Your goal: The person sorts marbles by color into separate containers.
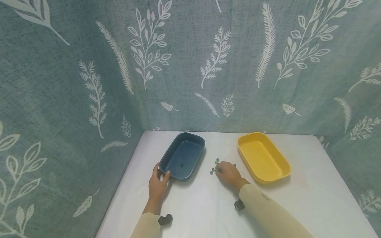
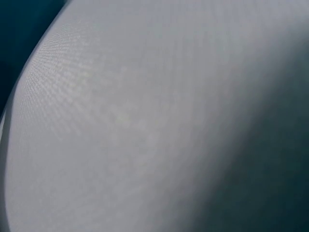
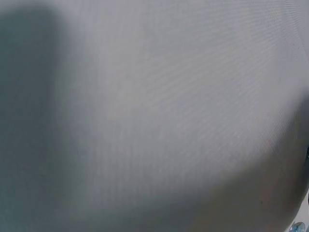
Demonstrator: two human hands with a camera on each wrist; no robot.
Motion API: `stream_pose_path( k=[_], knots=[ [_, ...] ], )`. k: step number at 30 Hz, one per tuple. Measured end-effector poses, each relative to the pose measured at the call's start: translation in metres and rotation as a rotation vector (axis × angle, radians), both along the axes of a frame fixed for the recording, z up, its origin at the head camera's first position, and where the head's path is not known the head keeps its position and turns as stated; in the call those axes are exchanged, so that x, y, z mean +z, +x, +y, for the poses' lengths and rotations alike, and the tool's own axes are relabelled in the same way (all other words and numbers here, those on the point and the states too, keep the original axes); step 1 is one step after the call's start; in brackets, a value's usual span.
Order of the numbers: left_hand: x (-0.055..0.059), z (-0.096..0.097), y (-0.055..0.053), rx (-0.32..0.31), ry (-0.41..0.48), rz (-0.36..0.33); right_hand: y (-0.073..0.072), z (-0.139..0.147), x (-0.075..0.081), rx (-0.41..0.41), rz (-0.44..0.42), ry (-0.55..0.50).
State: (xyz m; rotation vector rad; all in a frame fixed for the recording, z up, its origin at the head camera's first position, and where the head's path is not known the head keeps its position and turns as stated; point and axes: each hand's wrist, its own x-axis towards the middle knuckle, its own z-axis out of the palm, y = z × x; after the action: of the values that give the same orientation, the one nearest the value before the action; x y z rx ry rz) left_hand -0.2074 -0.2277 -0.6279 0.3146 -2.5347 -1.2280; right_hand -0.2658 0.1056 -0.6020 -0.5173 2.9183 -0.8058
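My left hand grips the near left corner of a dark blue tray, thumb at the rim and fingers round the outer side. Inside that tray, toward its near end, lies a small dark marble. Between the two trays my right hand reaches down with curled fingers among several small glassy marbles on the white table. Its fingertips are right at them, and I cannot tell whether one is pinched. A bluish marble shows in the right wrist view's bottom corner.
A yellow tray stands to the right of my right hand, angled on the white-covered table. Behind and beside the table hangs a grey-green curtain with white leaf prints. Both wrist views mostly show blurred white cloth and shadow.
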Motion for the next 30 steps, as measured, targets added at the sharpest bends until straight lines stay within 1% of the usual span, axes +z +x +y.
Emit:
stream_pose_path(
  k=[4,11,14,19,24,27,30],
  knots=[
    [-0.001,0.0,0.0,-0.003,0.005,0.004,0.001,0.001,-0.001,0.004,0.003,-0.009],
    [-0.005,0.0,-0.002,0.003,0.009,0.018,0.001,0.001,-0.003,-0.045,0.033,-0.034],
    [-0.006,0.0,-0.003,0.0,0.009,0.029,0.002,0.0,0.001,-0.057,0.045,-0.08],
    [-0.007,-0.001,-0.002,-0.008,0.02,0.043,0.004,-0.007,0.01,-0.086,0.035,-0.165],
    [-0.007,-0.001,-0.002,-0.013,0.02,0.044,0.006,-0.013,0.015,-0.12,0.029,-0.202],
    [-0.008,-0.001,-0.003,-0.013,0.012,0.034,0.008,-0.017,0.018,-0.117,0.021,-0.226],
    [-0.006,-0.001,-0.003,-0.026,0.021,0.035,0.011,-0.02,0.02,-0.113,0.014,-0.232]
  ],
)
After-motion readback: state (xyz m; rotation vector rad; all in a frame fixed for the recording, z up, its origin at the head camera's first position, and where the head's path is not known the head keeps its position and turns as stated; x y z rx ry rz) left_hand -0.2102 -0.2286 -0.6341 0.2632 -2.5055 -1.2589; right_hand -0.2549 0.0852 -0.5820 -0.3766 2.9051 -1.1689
